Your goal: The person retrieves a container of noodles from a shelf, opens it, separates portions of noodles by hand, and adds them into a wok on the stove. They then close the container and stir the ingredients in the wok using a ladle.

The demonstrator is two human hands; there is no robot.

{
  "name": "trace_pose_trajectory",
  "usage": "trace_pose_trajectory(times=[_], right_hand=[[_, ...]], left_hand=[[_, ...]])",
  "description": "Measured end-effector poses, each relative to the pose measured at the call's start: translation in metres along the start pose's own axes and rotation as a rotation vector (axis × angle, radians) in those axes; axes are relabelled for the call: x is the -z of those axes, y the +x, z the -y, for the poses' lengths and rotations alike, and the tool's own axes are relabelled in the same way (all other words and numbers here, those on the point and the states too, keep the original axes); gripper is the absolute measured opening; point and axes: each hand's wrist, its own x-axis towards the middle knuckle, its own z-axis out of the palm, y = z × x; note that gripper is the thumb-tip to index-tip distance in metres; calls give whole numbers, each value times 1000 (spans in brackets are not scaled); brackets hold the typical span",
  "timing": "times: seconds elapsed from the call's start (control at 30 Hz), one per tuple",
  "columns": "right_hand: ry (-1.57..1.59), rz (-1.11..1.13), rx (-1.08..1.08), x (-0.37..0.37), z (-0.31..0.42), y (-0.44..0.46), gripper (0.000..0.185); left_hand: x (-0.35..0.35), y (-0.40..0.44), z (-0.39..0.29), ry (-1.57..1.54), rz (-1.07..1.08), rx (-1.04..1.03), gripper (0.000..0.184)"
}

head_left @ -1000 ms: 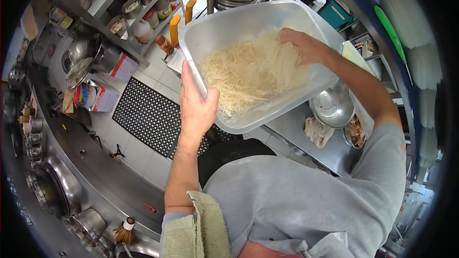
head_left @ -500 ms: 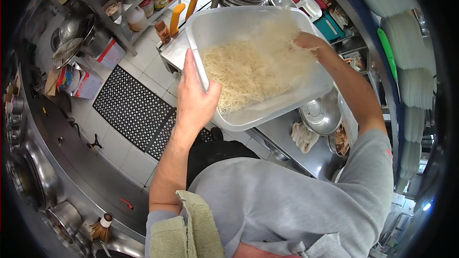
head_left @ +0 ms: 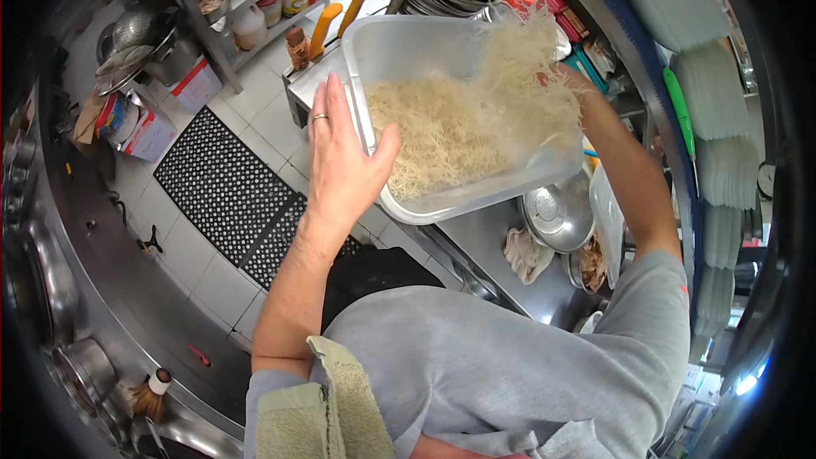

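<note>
Tub touched by left hand, fingers spread. Right hand mostly hidden by thin noodles; grip cannot be told.

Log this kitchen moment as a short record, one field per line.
container: translucent tub
contents: thin pale strands
left hand: spread against the tub's rim; ring on one finger
right hand: mostly hidden by raised strands
counter: perforated metal bowl, whitish cloth
floor: black mat

Left hand: fingers extended far, thumb splayed right. Right arm bent at elbow, reaching far; right hand mostly hidden.
</note>
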Motion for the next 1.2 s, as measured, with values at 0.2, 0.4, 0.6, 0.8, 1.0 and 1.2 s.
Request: trace_pose_trajectory(times=[0.2, 0.4, 0.6, 0.8, 1.0, 1.2], right_hand=[[-215, 349, 63, 16, -14, 27, 33], [-11, 465, 89, 29, -33, 57, 30], [-60, 474, 166, 35, -18, 65, 24], [-112, 599, 234, 23, 2, 37, 28], [-131, 918, 194, -23, 29, -28, 32], [-347, 1011, 240, -88, 35, -121, 36]], left_hand=[[20, -37, -63, 26, -122, -74, 74], [19, -111, -116, 96, -164, -19, 71], [17, -153, -143, 77, -205, 94, 69], [15, -176, -159, -344, -199, 299, 69], [6, -197, -168, -792, -182, 444, 65], [2, -234, -177, -1452, -165, 615, 57]])
